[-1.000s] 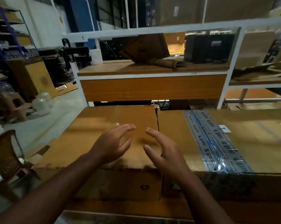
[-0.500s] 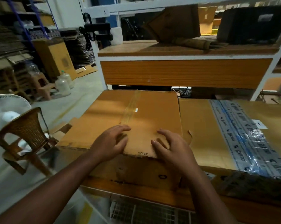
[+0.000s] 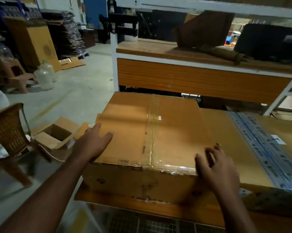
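One wide concrete floor [image 3: 71,91] spreads out to the left of the cardboard box [image 3: 128,132], and that's the biggest thing we've got. Behind the box stands the white-framed shelf rack [image 3: 200,78] with its wood-grain panel. A dark case [image 3: 268,41] sits up on its board, behind the box and to the right. Under the box runs the wooden workbench [image 3: 158,207], and the box sits right at its near left end. Touching the box's right side is a larger flat carton [image 3: 229,148], crossed by a band of blue printed tape [image 3: 259,148].

Now the box itself: closed, with a strip of clear tape [image 3: 152,125] down the middle of its lid. Down to its left we've got a brown lattice chair [image 3: 7,132]. Between chair and box, a small open carton [image 3: 56,132] lies on the floor. Further back on that left side stand two pale plastic jars [image 3: 44,78].

And our hands: the left hand [image 3: 93,145] lies flat on the lid's left edge, fingers straight and spread. The right hand [image 3: 216,167] rests over the near right corner, thumb on top, fingers loosely bent at the edge. Neither one is gripping anything.
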Available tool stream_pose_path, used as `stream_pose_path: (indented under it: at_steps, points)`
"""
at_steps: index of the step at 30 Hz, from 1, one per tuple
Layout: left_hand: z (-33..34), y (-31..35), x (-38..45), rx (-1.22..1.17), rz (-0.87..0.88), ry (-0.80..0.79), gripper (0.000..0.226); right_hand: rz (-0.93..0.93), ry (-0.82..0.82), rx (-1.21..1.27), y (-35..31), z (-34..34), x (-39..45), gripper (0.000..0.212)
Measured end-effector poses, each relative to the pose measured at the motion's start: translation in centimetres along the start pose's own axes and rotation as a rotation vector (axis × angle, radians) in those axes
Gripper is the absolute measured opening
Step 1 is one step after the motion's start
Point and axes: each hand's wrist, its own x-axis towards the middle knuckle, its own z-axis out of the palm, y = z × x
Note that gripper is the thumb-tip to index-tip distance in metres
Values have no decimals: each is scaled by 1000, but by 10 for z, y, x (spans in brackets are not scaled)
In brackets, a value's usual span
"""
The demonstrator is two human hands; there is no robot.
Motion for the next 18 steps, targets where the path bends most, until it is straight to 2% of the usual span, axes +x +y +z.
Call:
stream_pose_path:
  at_steps: [3, 6, 10, 13, 18]
  points:
    - [-1, -2, 1, -4, -1, -1, 87, 149, -45, 256, -6, -9, -7, 59]
    - [-8, -10, 5, -15, 3, -3, 81, 216, -21, 539, -19, -21, -12, 61]
    - [-21, -28, 21, -77, 4, -33, 82, 218, 52, 767, -45, -30, -24, 32]
    - [-30, -38, 28, -119, 11, -49, 77, 222, 100, 932, -56, -40, -31, 21]
    - [-40, -49, 31, -167, 31, -53, 70, 136, 93, 1066, -67, -53, -26, 23]
